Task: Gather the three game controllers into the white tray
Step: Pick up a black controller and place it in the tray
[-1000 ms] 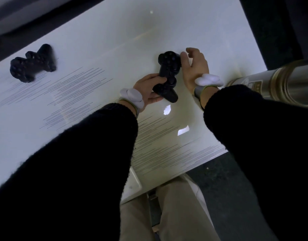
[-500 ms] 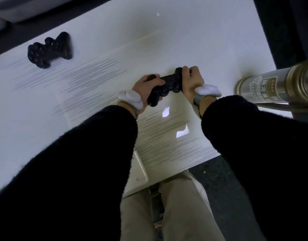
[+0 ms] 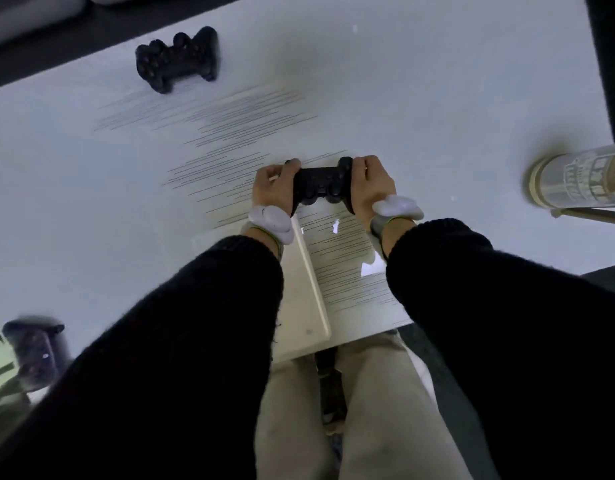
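Note:
Both hands hold one black game controller (image 3: 321, 185) level, just above the white surface. My left hand (image 3: 275, 190) grips its left handle and my right hand (image 3: 370, 187) grips its right handle. The raised rim of the white tray (image 3: 314, 289) runs from below the controller toward me between my sleeves. A second black controller (image 3: 178, 58) lies flat at the far left of the table. A third dark, blurred controller-like object (image 3: 34, 353) sits at the near left, partly hidden by my left sleeve.
A metallic cylinder with a printed label (image 3: 576, 181) lies on its side at the right edge of the table. The white table (image 3: 420, 98) ends at dark floor on the right and at the far left. My legs are below the near edge.
The held controller has turned from tilted to level, and both hands now grip its handles. It sits a little nearer to me, over the tray's edge. The far controller has not moved.

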Demonstrator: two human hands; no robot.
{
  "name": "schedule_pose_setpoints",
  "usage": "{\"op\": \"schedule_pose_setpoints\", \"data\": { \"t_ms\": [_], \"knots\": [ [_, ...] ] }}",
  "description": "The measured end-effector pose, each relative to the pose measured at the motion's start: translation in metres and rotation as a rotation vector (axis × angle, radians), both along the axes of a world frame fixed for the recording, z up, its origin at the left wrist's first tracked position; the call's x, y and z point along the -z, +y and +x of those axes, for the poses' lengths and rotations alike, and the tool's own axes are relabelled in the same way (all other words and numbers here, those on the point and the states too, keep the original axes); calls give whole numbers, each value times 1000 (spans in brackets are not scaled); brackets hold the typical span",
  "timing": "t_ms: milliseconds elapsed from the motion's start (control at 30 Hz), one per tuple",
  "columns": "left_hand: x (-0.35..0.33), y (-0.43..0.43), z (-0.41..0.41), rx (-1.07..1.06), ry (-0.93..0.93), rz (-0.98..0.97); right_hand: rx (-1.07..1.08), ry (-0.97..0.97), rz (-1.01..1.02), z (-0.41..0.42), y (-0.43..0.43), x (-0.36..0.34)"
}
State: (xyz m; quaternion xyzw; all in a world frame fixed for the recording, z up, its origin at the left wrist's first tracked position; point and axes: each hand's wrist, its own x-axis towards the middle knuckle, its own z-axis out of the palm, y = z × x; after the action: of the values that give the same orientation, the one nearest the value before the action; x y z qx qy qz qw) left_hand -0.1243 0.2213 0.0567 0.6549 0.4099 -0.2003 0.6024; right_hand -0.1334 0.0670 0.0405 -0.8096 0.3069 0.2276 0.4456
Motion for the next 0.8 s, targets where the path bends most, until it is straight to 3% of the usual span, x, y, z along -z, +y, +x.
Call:
{"op": "schedule_pose_setpoints", "data": {
  "t_ms": [433,800],
  "knots": [
    [9,88,-76,-212,6,208,-184,8,4,-53,100,4],
    [28,119,-109,-171,62,262,-274,12,-11,-74,129,11]
  ]
}}
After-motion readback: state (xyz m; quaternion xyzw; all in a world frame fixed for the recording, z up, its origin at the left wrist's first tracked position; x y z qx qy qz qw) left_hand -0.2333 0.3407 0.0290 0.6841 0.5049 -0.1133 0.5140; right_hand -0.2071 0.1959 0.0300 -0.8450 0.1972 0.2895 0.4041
